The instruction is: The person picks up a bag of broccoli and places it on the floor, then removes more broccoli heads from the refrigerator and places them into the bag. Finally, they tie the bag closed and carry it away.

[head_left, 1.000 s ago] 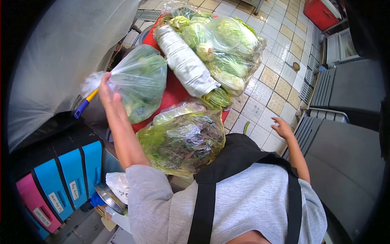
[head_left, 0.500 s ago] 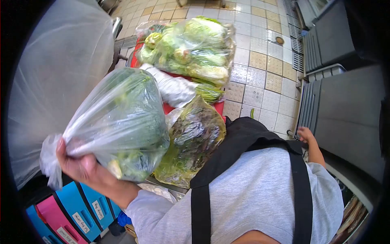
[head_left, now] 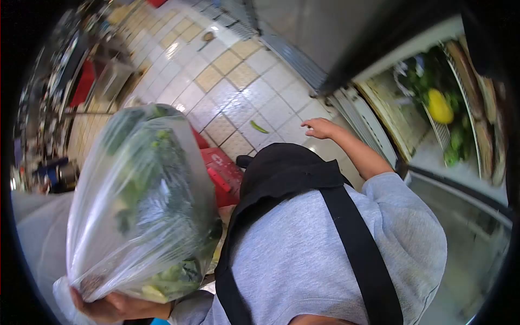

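**Left hand grips one bag of greens, right hand free by the open fridge**

Your left hand [head_left: 111, 306] sits at the bottom edge of the view, fingers closed round the gathered neck of one clear plastic bag [head_left: 143, 206]. The bag is packed with leafy greens, dark leaves up top, paler stalks near your grip. It is held up off the floor, close against your left side, and fills most of the left half of the view. One bag in hand, no other bag visible now.

Your right hand [head_left: 320, 128] is out in front on your right, fingers loosely spread and slightly curled, holding nothing. It hovers just beside the lower edge of the open fridge [head_left: 433, 124]; whether it touches the frame, cannot tell.

Inside the fridge: one yellow item [head_left: 439, 106], rounded, lying on a wire shelf [head_left: 445, 132], with green produce around and below it. Count of the green items unclear, too blurred.

On the tiled floor [head_left: 238, 86]: one small green scrap [head_left: 259, 128], lying alone between your right hand and the bag. One red crate [head_left: 222, 172] just beside the bag, partly hidden behind it and behind your apron [head_left: 281, 173]. A second red thing [head_left: 82, 84] far back on the left, blurred.

You wear one black apron with two straps over one grey top [head_left: 325, 260].
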Demonstrator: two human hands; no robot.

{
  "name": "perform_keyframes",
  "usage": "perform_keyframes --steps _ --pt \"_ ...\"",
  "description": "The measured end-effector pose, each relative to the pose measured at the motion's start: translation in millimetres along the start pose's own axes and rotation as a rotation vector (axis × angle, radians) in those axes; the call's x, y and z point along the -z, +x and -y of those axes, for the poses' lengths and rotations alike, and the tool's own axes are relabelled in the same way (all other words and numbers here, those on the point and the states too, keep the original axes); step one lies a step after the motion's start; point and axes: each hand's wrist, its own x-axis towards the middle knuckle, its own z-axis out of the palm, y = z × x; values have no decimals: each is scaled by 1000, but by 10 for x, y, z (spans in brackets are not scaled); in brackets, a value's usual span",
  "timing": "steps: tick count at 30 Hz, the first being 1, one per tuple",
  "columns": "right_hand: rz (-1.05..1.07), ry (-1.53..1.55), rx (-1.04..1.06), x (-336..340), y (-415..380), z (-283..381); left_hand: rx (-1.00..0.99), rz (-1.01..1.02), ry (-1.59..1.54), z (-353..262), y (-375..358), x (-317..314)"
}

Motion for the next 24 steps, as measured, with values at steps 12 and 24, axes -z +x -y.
perform_keyframes --steps 12,24 --pt "-339 517 -844 -1328 -4032 -2098 1497 994 -647 -69 -2834 -2487" --pt "-139 664 -932 -2863 -5141 -2468 955 1373 104 523 -5566 -4126"
